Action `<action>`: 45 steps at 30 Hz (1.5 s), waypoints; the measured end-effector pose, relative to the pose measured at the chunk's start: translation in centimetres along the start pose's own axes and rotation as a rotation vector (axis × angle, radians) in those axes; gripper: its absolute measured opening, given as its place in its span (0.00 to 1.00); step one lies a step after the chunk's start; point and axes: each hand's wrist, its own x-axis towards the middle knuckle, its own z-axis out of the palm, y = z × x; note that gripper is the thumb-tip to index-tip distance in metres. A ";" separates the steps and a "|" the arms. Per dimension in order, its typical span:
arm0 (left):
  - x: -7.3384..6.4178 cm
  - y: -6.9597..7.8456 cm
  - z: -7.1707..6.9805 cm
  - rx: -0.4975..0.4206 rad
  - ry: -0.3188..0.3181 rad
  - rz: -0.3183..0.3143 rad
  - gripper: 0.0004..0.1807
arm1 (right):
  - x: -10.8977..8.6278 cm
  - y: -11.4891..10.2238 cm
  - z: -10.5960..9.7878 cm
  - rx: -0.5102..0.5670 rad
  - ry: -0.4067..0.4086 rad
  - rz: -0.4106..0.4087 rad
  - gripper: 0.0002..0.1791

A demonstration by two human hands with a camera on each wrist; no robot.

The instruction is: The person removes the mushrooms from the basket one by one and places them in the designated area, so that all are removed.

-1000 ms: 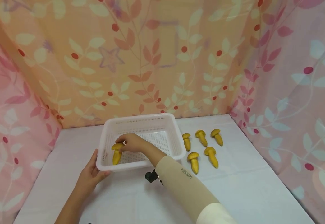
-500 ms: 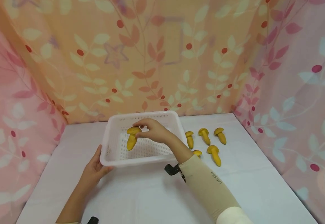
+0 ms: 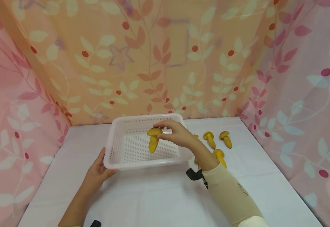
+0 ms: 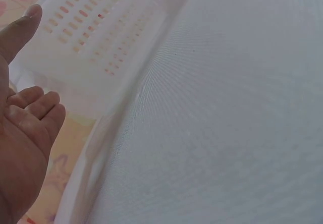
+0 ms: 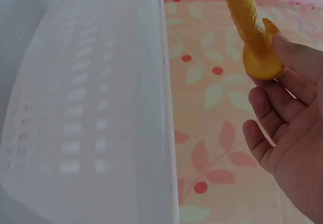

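Observation:
Held at its cap between thumb and fingers of my right hand (image 3: 176,134) is a yellow mushroom (image 3: 153,140), its stem pointing down over the inside of a white plastic basket (image 3: 150,163). In the right wrist view the mushroom (image 5: 262,57) appears cap down, the thumb against it and the lower fingers loosely bent. My left hand (image 3: 97,171) rests at the basket's front left corner, index finger along the side and thumb along the front. The left wrist view shows this hand (image 4: 25,133) with thumb and fingers spread apart beside the slotted basket wall (image 4: 75,37).
Several more yellow mushrooms, one of them (image 3: 225,139) at the far right, lie on the white tablecloth (image 3: 153,195) right of the basket. The right forearm partly covers some. Floral cloth (image 3: 153,63) stands behind and at both sides.
The right hand has lifted the mushroom from the basket's left front part and carried it rightward across the basket. The left hand stays at the corner. The view has shifted slightly.

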 end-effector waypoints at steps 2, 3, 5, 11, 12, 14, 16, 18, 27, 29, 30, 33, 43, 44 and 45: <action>0.0 0.1 0.0 0.008 0.004 -0.020 0.60 | -0.9 0.0 -0.7 0.004 0.008 0.008 0.24; 0.0 0.1 0.1 0.010 0.006 -0.029 0.60 | -1.3 0.0 -1.1 0.005 0.013 0.012 0.24; 0.0 0.2 0.1 0.009 0.006 -0.049 0.60 | -2.1 0.1 -1.7 0.005 0.028 0.021 0.23; 0.2 0.3 0.1 -0.027 -0.002 -0.017 0.60 | -4.8 0.3 -2.9 0.021 0.096 0.027 0.23; 0.2 0.3 0.1 -0.034 -0.005 -0.004 0.60 | -5.4 0.3 -3.1 0.030 0.106 0.033 0.24; 0.4 0.3 0.2 -0.044 -0.011 0.014 0.59 | -6.4 0.5 -3.5 0.037 0.120 0.048 0.23; 0.4 0.3 0.3 -0.046 -0.017 0.017 0.59 | -7.5 0.8 -3.9 0.033 0.123 0.064 0.23; 0.4 0.2 0.4 -0.040 -0.015 0.011 0.60 | -8.5 1.2 -4.3 0.020 0.122 0.068 0.23; 0.3 0.0 0.6 0.036 0.011 -0.044 0.60 | -12.9 3.5 -6.3 0.024 0.163 0.121 0.22; 0.3 0.0 0.5 0.034 0.012 -0.049 0.60 | -14.0 4.2 -6.8 0.014 0.175 0.110 0.23; 0.3 0.0 0.4 0.035 0.011 -0.053 0.60 | -14.5 4.6 -7.0 0.003 0.180 0.107 0.23; 0.2 0.0 0.1 0.026 0.009 -0.045 0.59 | -15.9 5.7 -7.7 -0.014 0.193 0.127 0.23; 0.1 0.4 -0.2 -0.002 0.007 -0.022 0.59 | -19.7 9.4 -9.7 0.091 0.258 0.213 0.20; 0.0 0.4 -0.2 -0.002 0.004 -0.024 0.59 | -20.1 9.9 -9.9 0.103 0.267 0.222 0.20; 0.0 0.3 -0.2 0.002 0.003 -0.029 0.59 | -20.5 10.3 -10.1 0.105 0.274 0.232 0.20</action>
